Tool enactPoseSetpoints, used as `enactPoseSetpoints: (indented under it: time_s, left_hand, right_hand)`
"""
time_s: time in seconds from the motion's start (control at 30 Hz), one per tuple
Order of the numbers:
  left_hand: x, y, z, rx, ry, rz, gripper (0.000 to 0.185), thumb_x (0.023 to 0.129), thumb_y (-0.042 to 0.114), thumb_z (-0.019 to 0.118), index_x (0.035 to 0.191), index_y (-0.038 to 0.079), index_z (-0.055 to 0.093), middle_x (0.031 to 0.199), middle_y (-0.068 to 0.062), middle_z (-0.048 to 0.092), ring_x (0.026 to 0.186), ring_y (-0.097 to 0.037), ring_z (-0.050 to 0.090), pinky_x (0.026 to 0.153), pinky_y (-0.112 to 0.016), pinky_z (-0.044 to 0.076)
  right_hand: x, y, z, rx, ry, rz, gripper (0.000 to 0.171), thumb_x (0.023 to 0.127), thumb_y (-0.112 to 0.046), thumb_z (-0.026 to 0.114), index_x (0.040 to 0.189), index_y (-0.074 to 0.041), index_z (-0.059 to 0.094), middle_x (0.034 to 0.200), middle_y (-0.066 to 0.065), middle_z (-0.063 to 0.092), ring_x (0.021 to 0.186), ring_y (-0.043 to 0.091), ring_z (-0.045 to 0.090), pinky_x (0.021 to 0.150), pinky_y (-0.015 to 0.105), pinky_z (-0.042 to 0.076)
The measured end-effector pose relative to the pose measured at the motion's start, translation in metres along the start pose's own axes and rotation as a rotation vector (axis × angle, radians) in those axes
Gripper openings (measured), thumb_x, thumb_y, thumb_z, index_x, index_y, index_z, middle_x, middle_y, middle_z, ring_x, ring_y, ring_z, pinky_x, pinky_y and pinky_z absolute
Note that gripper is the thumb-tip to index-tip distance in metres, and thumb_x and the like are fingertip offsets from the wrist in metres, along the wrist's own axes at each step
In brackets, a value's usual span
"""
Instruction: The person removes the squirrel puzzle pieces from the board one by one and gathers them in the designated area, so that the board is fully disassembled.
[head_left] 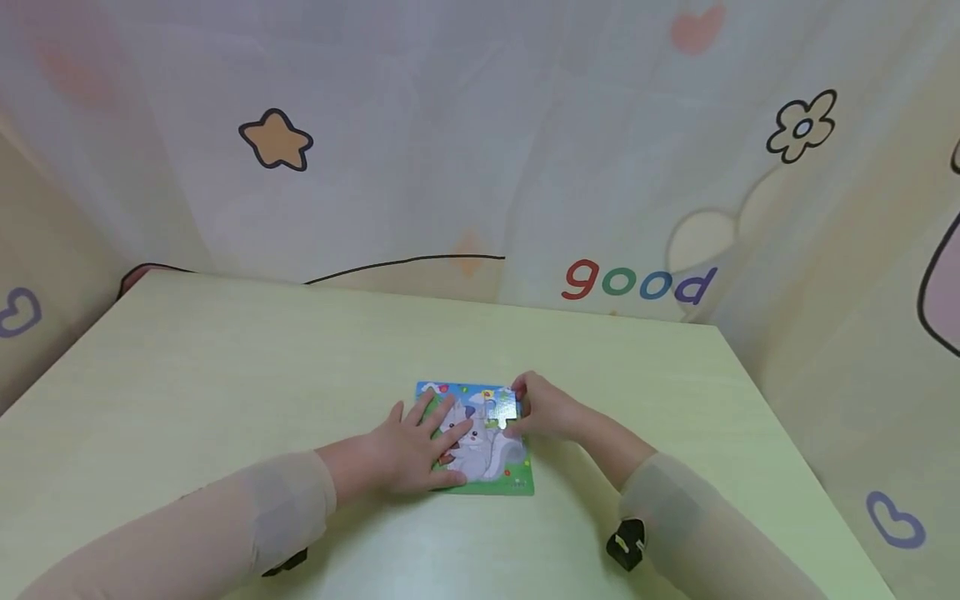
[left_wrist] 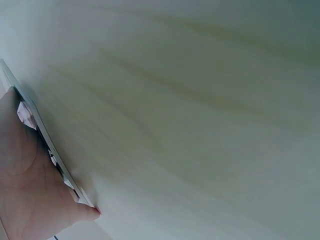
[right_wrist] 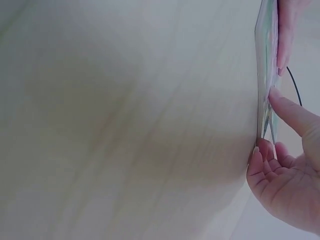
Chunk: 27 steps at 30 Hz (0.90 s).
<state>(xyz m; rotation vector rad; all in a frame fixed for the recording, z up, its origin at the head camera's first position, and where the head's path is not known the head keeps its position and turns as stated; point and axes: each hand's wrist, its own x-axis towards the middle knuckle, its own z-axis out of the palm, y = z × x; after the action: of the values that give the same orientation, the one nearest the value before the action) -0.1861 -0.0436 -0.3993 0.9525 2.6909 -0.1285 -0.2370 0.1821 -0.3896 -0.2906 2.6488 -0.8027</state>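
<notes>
A jigsaw puzzle (head_left: 517, 482) with a picture of a pale grey cartoon animal on green ground lies flat on the table, in the middle of the head view. My left hand (head_left: 415, 450) rests on its left half with fingers spread, covering part of the picture. At the upper right corner my right hand (head_left: 546, 407) pinches a shiny puzzle piece (head_left: 502, 406) between thumb and fingers. In the right wrist view this piece (right_wrist: 270, 129) tilts up a little from the board, fingertips curled at the board's edge. The left wrist view shows the board's thin edge (left_wrist: 47, 140) beside the left palm.
The pale wooden table (head_left: 247, 358) stretches out around the puzzle. Behind it hangs a printed curtain (head_left: 420, 150) with a star, hearts, a flower and the word "good". A black wrist strap piece (head_left: 626, 543) sits at the right sleeve.
</notes>
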Motion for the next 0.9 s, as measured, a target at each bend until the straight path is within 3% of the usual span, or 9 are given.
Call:
enactPoseSetpoints:
  time_s: [0.37,0.6,0.9]
  left_hand:
    - [-0.001,0.0,-0.001,0.013,0.01,0.004,0.075,0.089,0.07,0.026,0.15,0.029,0.015,0.156,-0.008,0.005,0.14,-0.037,0.002,0.103,-0.059,0.021]
    - [0.001,0.0,0.003,0.001,0.011,0.005,0.075,0.088,0.07,0.027,0.151,0.029,0.014,0.157,-0.004,0.005,0.14,-0.037,0.002,0.103,-0.06,0.019]
    - [0.003,-0.002,0.005,-0.009,-0.005,0.011,0.076,0.089,0.069,0.028,0.151,0.029,0.013,0.157,-0.004,0.004,0.14,-0.038,0.0,0.103,-0.06,0.018]
  right_hand:
    - [-0.003,0.001,-0.003,0.014,-0.021,-0.022,0.059,0.078,-0.016,0.076,0.126,-0.004,0.044,0.104,0.005,0.052,0.09,0.02,0.05,0.081,0.031,0.046]
    - [0.001,0.008,-0.011,0.061,-0.026,-0.06,0.03,0.091,-0.014,0.061,0.119,-0.004,0.056,0.102,0.005,0.056,0.097,0.022,0.052,0.084,0.034,0.046]
    - [0.009,0.004,-0.014,0.114,0.026,0.042,0.014,0.091,-0.009,0.059,0.104,-0.005,0.065,0.092,0.006,0.062,0.078,0.017,0.055,0.069,0.024,0.048]
